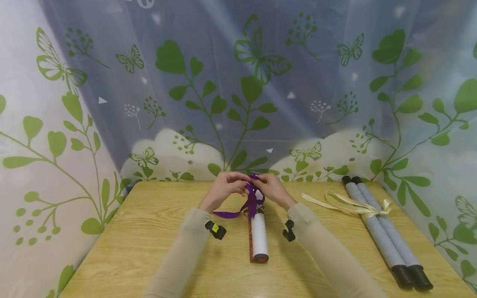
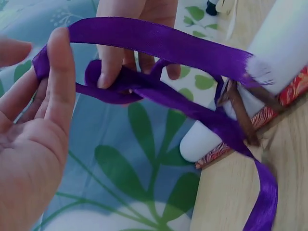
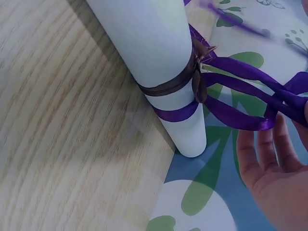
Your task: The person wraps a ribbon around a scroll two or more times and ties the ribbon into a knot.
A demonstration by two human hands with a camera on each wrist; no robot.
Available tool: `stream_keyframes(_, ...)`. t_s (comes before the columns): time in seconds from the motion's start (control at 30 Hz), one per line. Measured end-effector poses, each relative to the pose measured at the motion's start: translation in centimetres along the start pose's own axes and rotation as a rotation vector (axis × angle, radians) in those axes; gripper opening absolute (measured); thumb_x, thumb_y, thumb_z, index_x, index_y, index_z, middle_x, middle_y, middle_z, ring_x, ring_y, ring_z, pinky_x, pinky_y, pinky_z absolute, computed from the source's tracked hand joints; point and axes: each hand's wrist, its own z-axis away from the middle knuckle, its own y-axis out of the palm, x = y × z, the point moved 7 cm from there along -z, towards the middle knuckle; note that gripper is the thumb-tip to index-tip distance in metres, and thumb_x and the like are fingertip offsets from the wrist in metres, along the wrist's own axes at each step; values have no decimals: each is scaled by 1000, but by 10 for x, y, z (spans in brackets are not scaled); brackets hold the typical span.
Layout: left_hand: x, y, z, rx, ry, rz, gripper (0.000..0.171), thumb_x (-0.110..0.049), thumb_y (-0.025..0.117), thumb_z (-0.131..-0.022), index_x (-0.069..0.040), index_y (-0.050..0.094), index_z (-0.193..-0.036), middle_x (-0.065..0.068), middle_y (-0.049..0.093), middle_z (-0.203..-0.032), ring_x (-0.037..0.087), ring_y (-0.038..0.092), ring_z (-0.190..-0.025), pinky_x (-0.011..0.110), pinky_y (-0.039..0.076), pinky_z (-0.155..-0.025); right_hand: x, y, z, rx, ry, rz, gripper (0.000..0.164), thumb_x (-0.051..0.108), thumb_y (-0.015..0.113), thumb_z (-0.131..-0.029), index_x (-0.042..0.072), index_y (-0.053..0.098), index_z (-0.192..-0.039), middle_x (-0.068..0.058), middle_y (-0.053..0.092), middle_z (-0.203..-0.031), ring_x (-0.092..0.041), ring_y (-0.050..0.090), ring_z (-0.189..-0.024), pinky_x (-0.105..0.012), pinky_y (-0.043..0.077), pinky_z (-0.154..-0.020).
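Note:
A white rolled scroll (image 1: 260,236) with a dark end cap lies on the table, beside a red patterned strip (image 1: 251,238). Brown ribbon (image 3: 168,85) is wrapped and knotted around the roll, and a purple ribbon (image 3: 178,113) circles it just beyond. Above the roll's far end, my left hand (image 1: 228,188) holds a loop of the purple ribbon, which passes behind a raised finger in the left wrist view. Facing it, my right hand (image 1: 275,188) pinches another looped part of this ribbon. One loose purple tail (image 1: 226,215) trails to the left.
Two grey rolls (image 1: 385,231) with dark ends lie together at the right of the wooden table (image 1: 149,248), tied with a cream ribbon (image 1: 340,205). A leaf-and-butterfly printed curtain (image 1: 223,103) hangs behind the table's far edge.

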Motion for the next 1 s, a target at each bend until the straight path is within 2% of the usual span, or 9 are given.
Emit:
stream_keyframes(0.13, 1, 8, 0, 7, 21, 16, 25, 1, 58, -94, 11, 64, -117, 22, 71, -94, 21, 71, -79, 47, 57, -81, 3, -3, 2, -13, -12, 9, 30, 26, 54, -101, 5, 76, -100, -7, 59, -94, -15, 47, -82, -27, 38, -70)
stream_keyframes(0.2, 6, 11, 0, -9, 6, -25, 23, -4, 61, -95, 8, 67, -114, 25, 71, -92, 27, 71, -78, 53, 56, -81, 3, -3, 3, -6, -4, -17, 32, 27, 53, -102, 5, 75, -95, -8, 58, -89, -15, 46, -77, -26, 37, -66)
stream_keyframes(0.27, 15, 15, 1, -2, -25, -108, 23, -11, 63, -96, 6, 69, -110, 26, 71, -89, 36, 70, -77, 58, 54, -78, 2, -3, 2, 6, 9, -35, 34, 29, 52, -102, 6, 73, -89, -5, 54, -78, -13, 43, -66, -24, 35, -59)
stream_keyframes(0.37, 31, 22, 3, 36, -78, -298, 24, -20, 63, -97, 0, 73, -105, 21, 71, -81, 47, 66, -76, 55, 56, -66, 0, 0, 1, 32, 22, -53, 39, 32, 50, -103, 5, 67, -81, -2, 45, -65, -12, 34, -54, -24, 29, -51)
stream_keyframes(0.47, 42, 30, 6, 84, -97, -395, 22, -24, 63, -97, -6, 75, -103, 15, 71, -78, 46, 65, -73, 52, 55, -61, 0, 1, 1, 31, 26, -39, 37, 31, 50, -103, 6, 65, -80, 0, 50, -68, -18, 46, -58, -24, 36, -54)
stream_keyframes(0.67, 38, 40, 5, 129, -95, -276, 17, -21, 58, -99, -7, 68, -97, 5, 59, -70, 19, 53, -59, 38, 49, -58, -3, 1, 0, 35, 12, -53, 34, 30, 49, -103, 9, 70, -87, -5, 66, -85, -19, 60, -74, -29, 49, -66)
stream_keyframes(0.8, 29, 36, 3, 75, -77, -62, 17, -13, 49, -100, -2, 57, -90, 1, 45, -67, 15, 40, -57, 26, 37, -56, -2, 1, 1, 42, 16, -59, 34, 31, 48, -104, 10, 71, -91, -5, 67, -88, -12, 57, -74, -29, 49, -67)
stream_keyframes(0.9, 27, 35, 2, 68, -87, 42, 15, -13, 48, -99, -6, 56, -88, 2, 47, -69, 14, 41, -58, 25, 36, -56, -1, 2, 2, 49, 14, -72, 35, 30, 48, -104, 8, 68, -85, -4, 60, -80, -11, 51, -69, -26, 45, -64)
stream_keyframes(1.0, 32, 38, 2, 94, -103, -35, 19, -19, 50, -101, -6, 59, -92, 3, 55, -75, 14, 45, -59, 26, 39, -56, -3, 2, 2, 44, 15, -66, 35, 31, 48, -104, 10, 65, -82, -4, 52, -69, -15, 43, -58, -27, 38, -54)
